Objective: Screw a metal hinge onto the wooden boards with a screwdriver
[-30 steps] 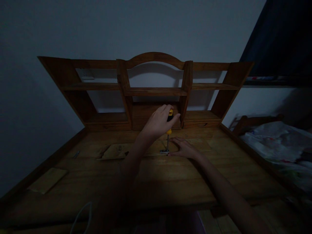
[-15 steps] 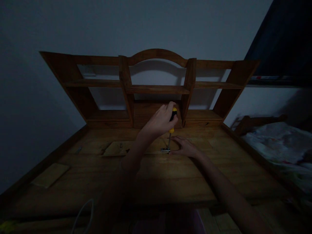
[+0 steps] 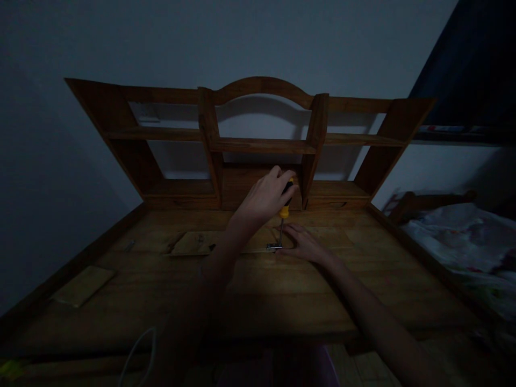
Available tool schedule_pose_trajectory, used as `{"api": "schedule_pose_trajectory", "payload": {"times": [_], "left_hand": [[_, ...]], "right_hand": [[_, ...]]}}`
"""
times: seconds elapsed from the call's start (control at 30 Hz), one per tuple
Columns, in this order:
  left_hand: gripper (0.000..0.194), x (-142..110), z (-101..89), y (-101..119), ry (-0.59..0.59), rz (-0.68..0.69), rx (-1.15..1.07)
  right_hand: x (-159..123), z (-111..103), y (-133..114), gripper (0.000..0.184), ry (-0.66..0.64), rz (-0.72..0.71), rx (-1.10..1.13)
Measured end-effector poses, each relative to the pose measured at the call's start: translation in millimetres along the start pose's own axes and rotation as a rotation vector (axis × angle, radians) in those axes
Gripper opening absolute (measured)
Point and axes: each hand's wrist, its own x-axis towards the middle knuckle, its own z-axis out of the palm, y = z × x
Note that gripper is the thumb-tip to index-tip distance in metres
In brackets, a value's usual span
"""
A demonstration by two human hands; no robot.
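My left hand (image 3: 264,194) is wrapped round the yellow-and-black handle of a screwdriver (image 3: 284,212). The screwdriver stands nearly upright, its shaft reaching down to a small shiny metal fitting (image 3: 273,246), which looks like a hinge. That fitting lies at the near edge of a long, narrow wooden board (image 3: 196,243) on the desktop. My right hand (image 3: 303,244) steadies the board at the fitting, thumb at the near edge and fingers at the far side. The exact meeting of tip and screw is too dark and small to make out.
On the wooden desk (image 3: 278,301), a smaller flat wood piece (image 3: 84,286) lies at left, near a small object (image 3: 129,245). A shelf unit (image 3: 262,146) rises at the back. A white cable (image 3: 141,341) loops at the front left. Plastic-covered things (image 3: 463,234) are at right.
The view has shifted slightly. My left hand has turned a little on the screwdriver handle, with the fingers more raised. The screwdriver's tip stays at the metal fitting; my right hand stays beside it.
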Motion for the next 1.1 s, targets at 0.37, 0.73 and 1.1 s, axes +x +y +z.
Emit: {"api": "schedule_pose_trajectory", "payload": {"times": [0.37, 0.73, 1.1], "left_hand": [[0.028, -1.2, -0.9, 4.7, 0.007, -0.003, 0.019], [0.025, -0.3, 0.2, 0.2, -0.008, 0.0, 0.021], [0.019, -0.7, 0.7, 6.2, -0.038, 0.002, -0.061]], "right_hand": [[-0.8, 1.5, 3.0, 0.071, 0.006, -0.007, -0.009], [-1.1, -3.3, -4.0, 0.069, -0.004, -0.002, 0.009], [-0.6, -2.1, -0.7, 0.067, -0.022, -0.023, -0.035]]}}
